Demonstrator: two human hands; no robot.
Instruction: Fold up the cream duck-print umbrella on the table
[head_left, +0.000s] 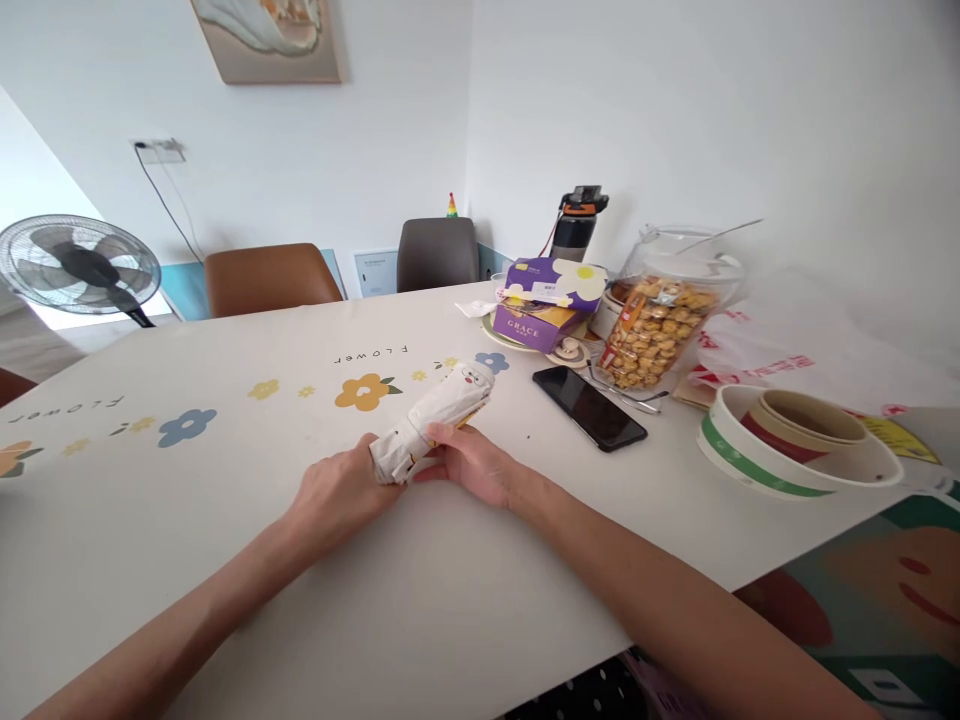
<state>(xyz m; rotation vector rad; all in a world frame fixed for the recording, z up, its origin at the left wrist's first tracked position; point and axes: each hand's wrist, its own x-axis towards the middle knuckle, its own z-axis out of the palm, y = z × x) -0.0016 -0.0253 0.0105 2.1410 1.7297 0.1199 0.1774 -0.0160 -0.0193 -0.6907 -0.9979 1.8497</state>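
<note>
A white folded umbrella [435,410] with a small cartoon face near its far end is held above the table, slanting up to the right. My left hand [341,492] is closed round its near end. With the thumb on top, my right hand [474,464] grips its side around the middle; the fingers underneath are partly hidden. Its cloth looks wrinkled and wrapped tight, with some yellow along the lower edge. Beyond the umbrella, flower prints mark the white tablecloth [225,520].
To the right lie a black phone [590,406] and glasses [630,396]. Behind them stand a purple tissue pack [555,283], a jar of snacks [652,320] and a dark bottle [576,228]. Paper bowls [795,450] sit near the right edge. Chairs [270,280] and a fan [82,265] are beyond.
</note>
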